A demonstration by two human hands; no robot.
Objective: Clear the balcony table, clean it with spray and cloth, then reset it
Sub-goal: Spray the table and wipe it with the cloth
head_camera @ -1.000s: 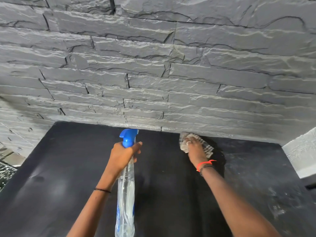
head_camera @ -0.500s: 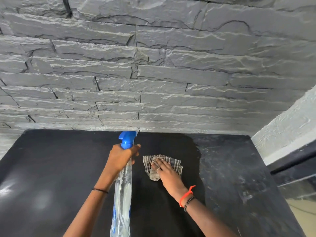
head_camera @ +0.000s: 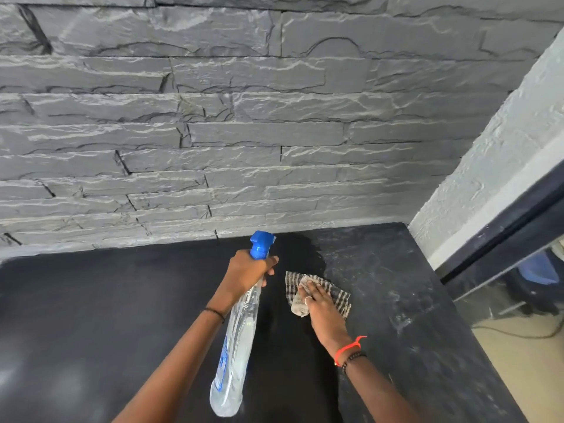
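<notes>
Left hand (head_camera: pixel 247 270) clenched round neck of spray bottle (head_camera: pixel 238 340); blue trigger head pointed toward back edge of table (head_camera: pixel 91 315), clear body slanted toward near edge. Right hand (head_camera: pixel 320 303) flat, fingers straight, pressed on checked cloth (head_camera: pixel 338 296). Cloth lay right of table centre, nearer back edge. Pale smears toward right edge. Grey stone wall (head_camera: pixel 274 132) behind back edge.
</notes>
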